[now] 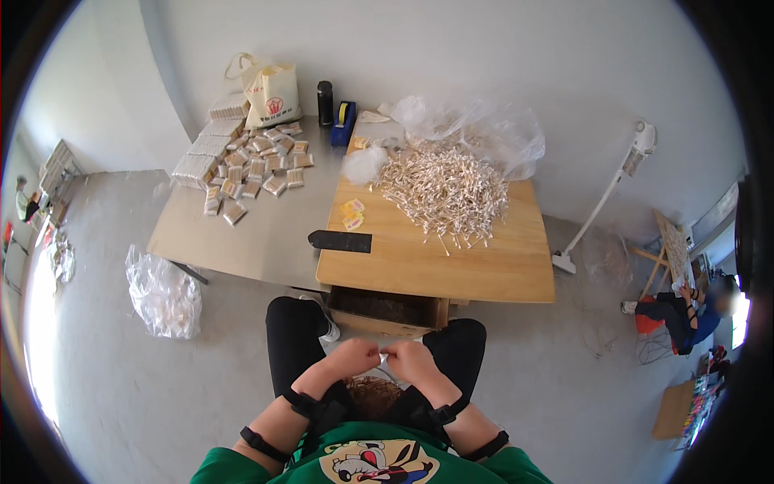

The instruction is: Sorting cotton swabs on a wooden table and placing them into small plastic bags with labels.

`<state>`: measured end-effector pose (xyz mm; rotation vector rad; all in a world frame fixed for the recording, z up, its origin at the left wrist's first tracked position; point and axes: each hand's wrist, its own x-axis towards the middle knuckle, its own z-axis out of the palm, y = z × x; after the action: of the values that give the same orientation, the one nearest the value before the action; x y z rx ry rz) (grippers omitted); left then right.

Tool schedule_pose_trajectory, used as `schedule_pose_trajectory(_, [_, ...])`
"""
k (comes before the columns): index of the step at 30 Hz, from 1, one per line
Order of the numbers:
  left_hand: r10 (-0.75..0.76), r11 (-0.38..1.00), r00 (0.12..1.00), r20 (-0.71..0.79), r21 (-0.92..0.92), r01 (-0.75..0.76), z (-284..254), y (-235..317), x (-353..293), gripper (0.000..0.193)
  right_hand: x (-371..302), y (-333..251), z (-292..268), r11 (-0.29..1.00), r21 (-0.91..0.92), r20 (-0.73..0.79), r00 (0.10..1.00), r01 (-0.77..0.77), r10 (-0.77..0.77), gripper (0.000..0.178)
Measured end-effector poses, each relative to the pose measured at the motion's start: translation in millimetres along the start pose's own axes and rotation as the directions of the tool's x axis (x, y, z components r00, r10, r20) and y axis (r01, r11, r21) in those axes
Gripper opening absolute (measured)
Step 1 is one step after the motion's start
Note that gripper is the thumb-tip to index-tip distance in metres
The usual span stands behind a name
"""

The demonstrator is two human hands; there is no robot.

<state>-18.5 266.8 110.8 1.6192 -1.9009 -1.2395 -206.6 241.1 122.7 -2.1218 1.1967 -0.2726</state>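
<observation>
My left hand (pixel 355 357) and my right hand (pixel 409 360) meet above my lap, their fingertips pinched close together. Something small and whitish shows between them, too little to name. Below the hands, between my thighs, lies a brown bundle (pixel 375 395) that looks like many thin sticks, partly hidden by my arms. On the wooden tabletop (pixel 451 274) ahead is a big heap of cotton swabs (pixel 451 189). Left of the heap are small yellow cards (pixel 353 214) and a flat black strip (pixel 340 241) with one pointed end.
Small packs of swabs (pixel 256 168) and stacked white packs (pixel 211 145) lie on the metal table (pixel 218 234), near a cloth bag (pixel 274 93), black bottle (pixel 325 103) and blue tape dispenser (pixel 343 125). An open drawer (pixel 387 327) is before my knees. A person (pixel 685 315) sits far right.
</observation>
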Motion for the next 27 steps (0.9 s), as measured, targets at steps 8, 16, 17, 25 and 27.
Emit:
schedule_pose_trajectory(8, [0.404, 0.888, 0.865, -0.297, 0.353, -0.294, -20.9, 18.9, 6.6, 0.077, 41.8, -11.6, -14.1, 0.914, 0.406, -0.087, 0.995, -0.008, 0.047, 0.017])
schedule_pose_trajectory(16, [0.398, 0.912, 0.799, -0.450, 0.284, -0.295, -49.6, -15.5, 51.8, 0.048, 106.0, -14.3, -5.1, 0.870, 0.493, -0.048, 0.998, -0.021, 0.052, 0.015])
schedule_pose_trajectory(17, [0.419, 0.899, 0.792, -0.444, 0.326, -0.293, -54.9, -19.6, 55.2, 0.047, 113.8, -10.4, -3.4, 0.852, 0.524, -0.039, 0.999, -0.011, 0.037, 0.015])
schedule_pose_trajectory(25, [0.055, 0.994, 0.922, -0.382, 0.111, -0.014, -89.0, -71.2, 89.9, 0.039, 179.2, 18.3, 16.5, 0.893, 0.448, -0.140, 0.990, 0.043, 0.023, 0.015])
schedule_pose_trajectory(27, [0.030, 0.992, 0.900, -0.435, 0.126, 0.027, -104.4, -103.3, 97.2, 0.038, 194.7, 46.4, 19.2, 0.953, 0.299, -0.246, 0.969, 0.048, 0.028, 0.017])
